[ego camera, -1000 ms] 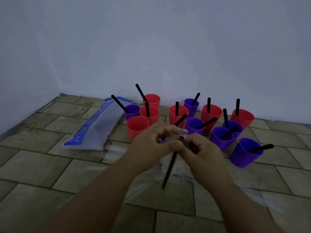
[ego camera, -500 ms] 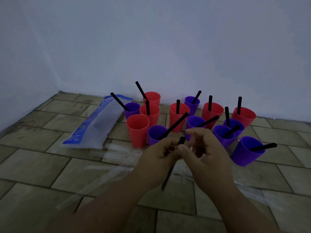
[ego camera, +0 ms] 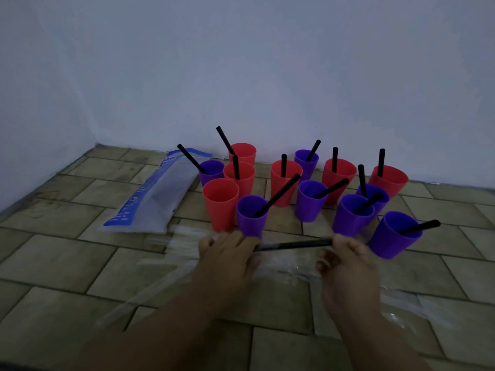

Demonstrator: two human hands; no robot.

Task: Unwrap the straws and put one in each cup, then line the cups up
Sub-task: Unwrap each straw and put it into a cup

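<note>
Several red and purple cups stand clustered on the tiled floor near the wall, most with a black straw inside. The front-left red cup (ego camera: 221,203) holds no straw. A black straw (ego camera: 293,245) lies level between my hands, its left part still in clear wrapper. My left hand (ego camera: 230,254) pinches the wrapped left end just in front of a purple cup (ego camera: 251,216). My right hand (ego camera: 345,259) pinches the bare right end beside another purple cup (ego camera: 393,235).
A blue-and-clear straw bag (ego camera: 155,194) lies flat left of the cups. Loose clear wrappers (ego camera: 184,238) litter the floor around my hands. The wall (ego camera: 241,76) rises right behind the cups, with a corner at left.
The straw turned from hanging downward to level. My hands moved apart, left hand sliding the wrapper leftward off the straw, and lowered toward the floor.
</note>
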